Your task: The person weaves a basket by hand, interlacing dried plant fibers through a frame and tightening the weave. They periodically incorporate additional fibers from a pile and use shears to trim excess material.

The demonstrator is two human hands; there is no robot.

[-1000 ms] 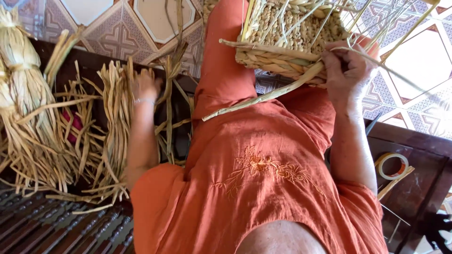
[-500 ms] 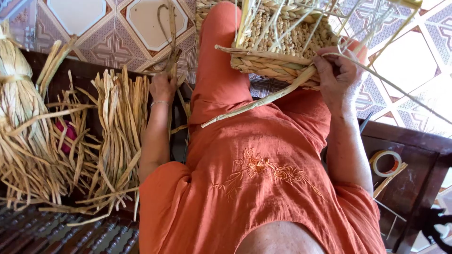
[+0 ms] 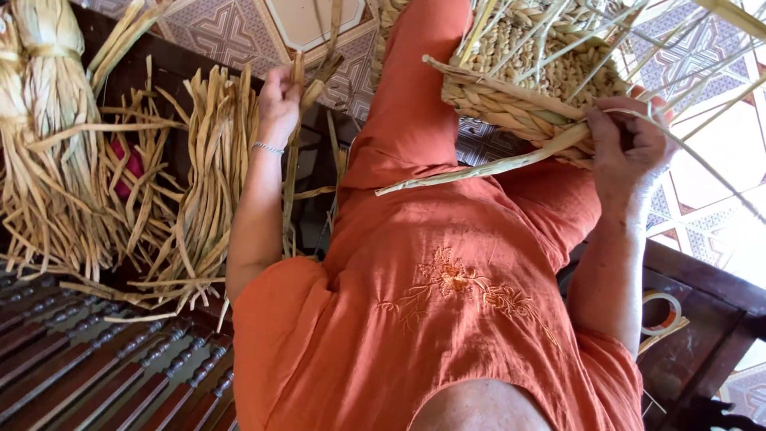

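The left hand (image 3: 279, 100) is closed in a loose grip around a single dried reed strand (image 3: 292, 160), pinching it near its upper end beside the person's left thigh. That strand is long, flat and pale tan; its long axis runs almost straight up and down the picture, the top reaching past the fingers toward the patterned floor tiles (image 3: 223, 32), the lower end trailing down along the forearm over the dark wooden bench (image 3: 96, 375). Just to its left lies a loose bundle of reeds (image 3: 207, 183), its strands roughly parallel to the held one and fanning out at their lower ends. A thicker tied sheaf (image 3: 48, 120) lies farther left. The right hand (image 3: 626, 148) is shut on the rim of a half-woven basket (image 3: 527, 88) resting on the right knee, fingers curled over the braided edge. A twisted weaving strand (image 3: 479, 168) slants from under that hand down-left across the orange trousers. Unwoven stakes stick out of the basket up and to the right. A roll of tape (image 3: 661, 313) lies on the bench at right.
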